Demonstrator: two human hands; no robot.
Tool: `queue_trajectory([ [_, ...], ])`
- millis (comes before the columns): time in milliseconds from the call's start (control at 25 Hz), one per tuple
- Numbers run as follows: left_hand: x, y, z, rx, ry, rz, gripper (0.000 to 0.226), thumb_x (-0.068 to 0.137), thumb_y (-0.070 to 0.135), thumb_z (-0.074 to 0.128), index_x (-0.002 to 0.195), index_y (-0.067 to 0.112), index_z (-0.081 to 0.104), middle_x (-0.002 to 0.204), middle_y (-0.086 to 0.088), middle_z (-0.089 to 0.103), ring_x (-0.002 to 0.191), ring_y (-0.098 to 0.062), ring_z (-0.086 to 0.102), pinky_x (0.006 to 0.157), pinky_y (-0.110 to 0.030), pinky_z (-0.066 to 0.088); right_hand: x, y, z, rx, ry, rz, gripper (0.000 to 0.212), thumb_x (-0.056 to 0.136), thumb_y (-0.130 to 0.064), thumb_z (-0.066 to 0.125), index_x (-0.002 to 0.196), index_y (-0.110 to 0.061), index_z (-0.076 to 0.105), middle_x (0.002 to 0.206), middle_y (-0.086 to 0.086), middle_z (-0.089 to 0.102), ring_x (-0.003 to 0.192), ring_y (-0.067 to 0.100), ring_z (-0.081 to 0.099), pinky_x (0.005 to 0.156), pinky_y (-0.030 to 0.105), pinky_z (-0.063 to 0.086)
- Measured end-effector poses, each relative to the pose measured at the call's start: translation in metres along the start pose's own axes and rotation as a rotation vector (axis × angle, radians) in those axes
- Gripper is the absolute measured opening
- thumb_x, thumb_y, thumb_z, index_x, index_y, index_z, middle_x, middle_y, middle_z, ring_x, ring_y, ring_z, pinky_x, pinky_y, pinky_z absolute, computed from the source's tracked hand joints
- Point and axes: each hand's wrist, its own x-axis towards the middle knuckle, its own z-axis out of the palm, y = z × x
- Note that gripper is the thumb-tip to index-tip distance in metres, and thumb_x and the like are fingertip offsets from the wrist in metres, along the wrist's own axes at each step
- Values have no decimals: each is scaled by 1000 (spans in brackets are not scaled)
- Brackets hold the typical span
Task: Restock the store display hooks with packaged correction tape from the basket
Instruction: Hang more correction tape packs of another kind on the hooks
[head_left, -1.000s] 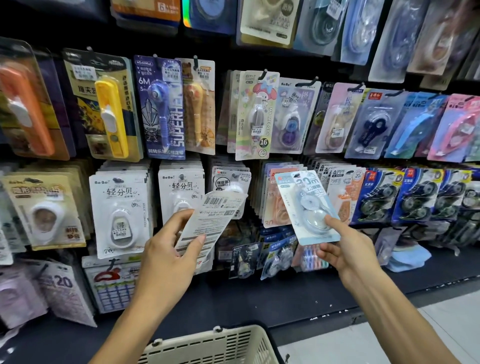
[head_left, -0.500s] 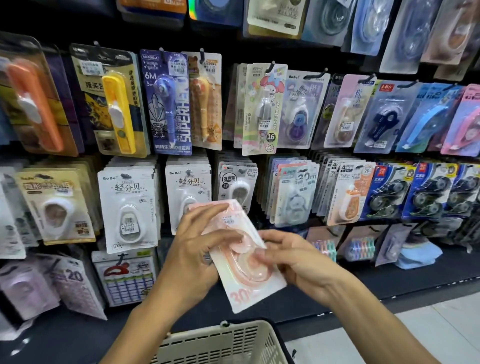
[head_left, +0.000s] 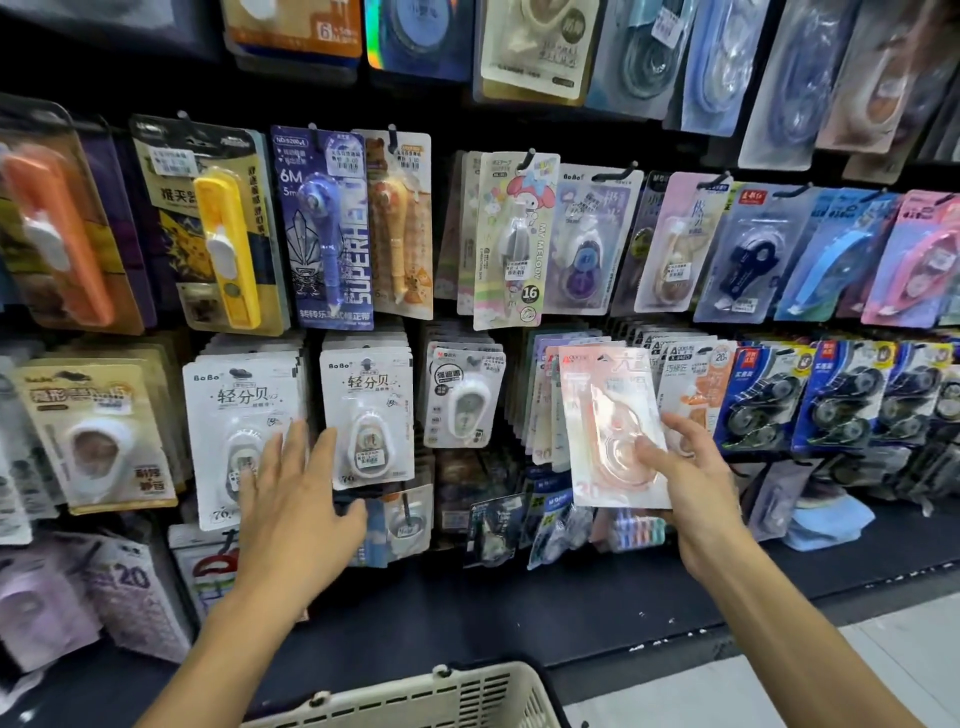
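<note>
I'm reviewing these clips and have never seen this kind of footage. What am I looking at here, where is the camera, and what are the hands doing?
No machine here: a person wears a wide-angle camera on the head, looking forward and down, so the two arms are the person's own. Ahead is a store wall of hooks hung with packaged correction tape. The right hand pinches a pink pack by its lower part, holding it up against the packs in the middle row. The left hand is empty, fingers spread, in front of the white packs. At the bottom edge is the rim of a cream basket.

Pale pink pack (head_left: 610, 426); cream slotted basket (head_left: 441, 696).
</note>
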Motion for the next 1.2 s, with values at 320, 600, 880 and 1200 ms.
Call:
queue_trajectory([
  [320, 1, -3, 6, -24, -45, -7, 85, 95, 41, 59, 162, 26, 9, 171, -1, -4, 158, -20, -4, 128, -43, 6, 22, 6, 28, -186, 22, -45, 15, 95, -22, 68, 97, -36, 70, 114, -4, 68, 103, 17, 65, 86, 45, 58],
  [600, -4, -9, 1, -115, -33, 32, 74, 96, 33, 62, 159, 24, 26, 170, 2, 11, 157, -18, 7, 127, -39, 12, 29, 17, 31, -540, 125, -172, 22, 95, -42, 63, 110, -27, 62, 128, 5, 58, 118, 28, 57, 101, 54, 47],
  [880, -3, -17, -9, 83, 81, -100, 78, 95, 39, 56, 160, 18, 18, 171, -6, 1, 157, -25, 2, 126, -51, 7, -20, 21, 120, -1324, -378, -913, 52, 97, -25, 50, 148, -18, 43, 164, 5, 29, 149, 31, 28, 117, 52, 27],
  [1200, 3, -58, -34, -121, 270, -80, 69, 93, 28, 62, 156, 16, 35, 166, -6, 27, 152, -25, 25, 123, -41, 20, -46, 30, 179, -1411, -365, -1027, 57, 92, -19, 58, 148, -12, 47, 164, 9, 31, 149, 38, 30, 119, 55, 27],
])
